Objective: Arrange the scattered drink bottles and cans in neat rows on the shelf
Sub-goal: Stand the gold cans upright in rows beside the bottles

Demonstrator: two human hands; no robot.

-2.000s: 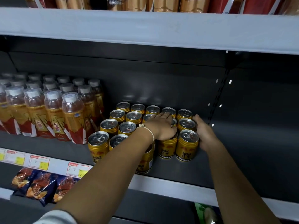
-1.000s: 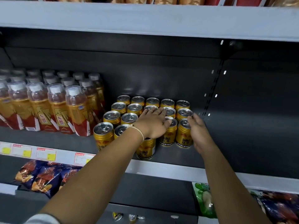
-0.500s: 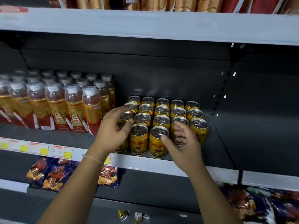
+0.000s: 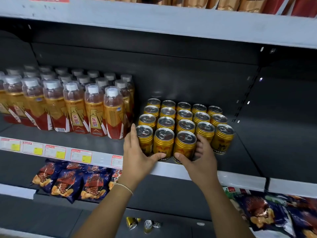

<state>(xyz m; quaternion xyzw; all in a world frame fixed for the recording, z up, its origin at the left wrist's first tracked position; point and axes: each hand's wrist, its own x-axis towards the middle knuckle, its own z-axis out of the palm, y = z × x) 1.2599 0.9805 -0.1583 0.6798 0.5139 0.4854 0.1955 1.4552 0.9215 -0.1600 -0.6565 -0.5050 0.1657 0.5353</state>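
Several gold drink cans (image 4: pixel 185 115) stand in neat rows on the dark middle shelf (image 4: pixel 240 180). My left hand (image 4: pixel 137 157) presses its straight fingers against the left side of the front-left can (image 4: pixel 145 134), thumb lying across the front of the row. My right hand (image 4: pixel 200 158) grips the third front can (image 4: pixel 186 143), thumb on its front and fingers curled into the gap on its right. Left of the cans stand rows of white-capped orange drink bottles (image 4: pixel 73 107).
Bare dark shelf floor (image 4: pixel 274 143) stretches right of the cans. Two or three loose cans (image 4: pixel 133 222) lie on the bottom shelf below. Snack bags hang at lower left (image 4: pixel 68 182) and lower right (image 4: pixel 265 213). The upper shelf edge (image 4: pixel 154 18) overhangs close above.
Both hands came off the can tops and dropped to the front row. The left hand now flanks the front-left can; the right hand wraps the third front can. The view pulled back.
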